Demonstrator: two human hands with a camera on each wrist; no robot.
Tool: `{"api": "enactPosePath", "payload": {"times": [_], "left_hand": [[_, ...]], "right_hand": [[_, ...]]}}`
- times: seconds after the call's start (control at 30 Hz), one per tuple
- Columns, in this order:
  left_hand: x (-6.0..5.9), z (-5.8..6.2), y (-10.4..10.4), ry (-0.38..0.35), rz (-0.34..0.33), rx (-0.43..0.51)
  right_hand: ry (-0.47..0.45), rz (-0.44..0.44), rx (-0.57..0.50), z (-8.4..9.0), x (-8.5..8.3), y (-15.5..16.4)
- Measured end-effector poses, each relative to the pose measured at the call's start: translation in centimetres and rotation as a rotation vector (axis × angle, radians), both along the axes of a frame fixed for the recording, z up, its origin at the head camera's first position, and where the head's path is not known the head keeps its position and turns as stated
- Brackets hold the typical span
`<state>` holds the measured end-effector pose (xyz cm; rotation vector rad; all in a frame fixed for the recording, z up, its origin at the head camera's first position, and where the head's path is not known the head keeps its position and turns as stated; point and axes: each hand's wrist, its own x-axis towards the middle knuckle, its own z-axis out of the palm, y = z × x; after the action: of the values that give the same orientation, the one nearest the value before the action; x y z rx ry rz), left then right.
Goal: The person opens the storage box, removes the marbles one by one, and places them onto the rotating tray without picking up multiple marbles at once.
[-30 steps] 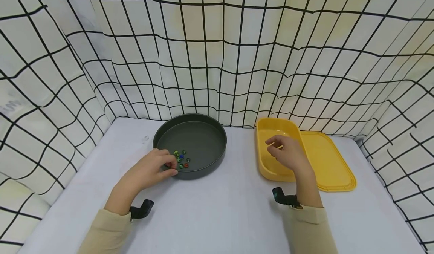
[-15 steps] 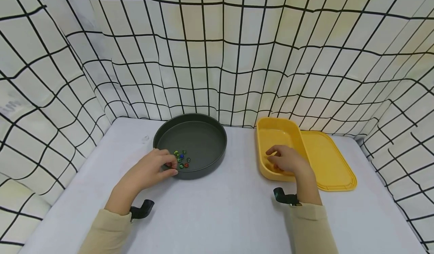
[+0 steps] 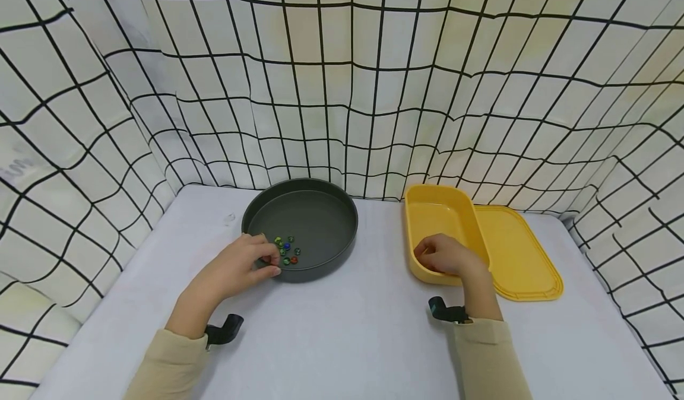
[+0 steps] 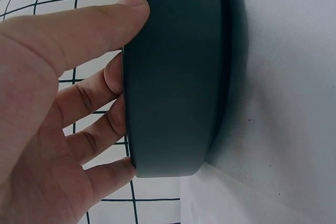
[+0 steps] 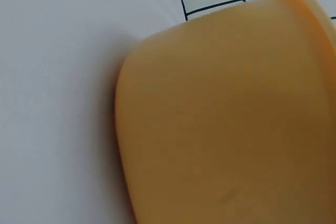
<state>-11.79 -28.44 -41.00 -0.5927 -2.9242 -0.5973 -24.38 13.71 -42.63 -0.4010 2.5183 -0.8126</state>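
Observation:
My left hand [image 3: 240, 266] is at the near-left rim of a round dark grey pan [image 3: 320, 216]. In the left wrist view its thumb [image 4: 113, 19] lies against the pan's outer wall, with the fingers over the rim on the inside. Several small glass marbles [image 3: 286, 246], green, blue and red, lie in the pan close to that hand. On the right, my right hand [image 3: 446, 254] reaches down into a yellow plastic box [image 3: 435, 195], fingers curled and tips hidden. I cannot tell whether it holds anything. The right wrist view shows only the box's outer wall [image 5: 226, 103].
A yellow lid [image 3: 526, 257] lies flat on the white table [image 3: 342, 340], right of the box and partly behind it. Black netting [image 3: 350, 64] over pale walls encloses the table at the back and both sides.
My right hand has lowered further into the yellow box, toward its near end, and its fingers have curled in. The left hand and the pan have stayed in place.

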Motion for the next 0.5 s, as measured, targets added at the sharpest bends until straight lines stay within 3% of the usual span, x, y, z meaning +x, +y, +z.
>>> {"api": "enactPosePath", "payload": {"times": [0.5], "left_hand": [[-0.05, -0.05, -0.02, -0.015, 0.012, -0.007]], "right_hand": [[0.032, 0.023, 0.032, -0.45, 0.07, -0.34]]}}
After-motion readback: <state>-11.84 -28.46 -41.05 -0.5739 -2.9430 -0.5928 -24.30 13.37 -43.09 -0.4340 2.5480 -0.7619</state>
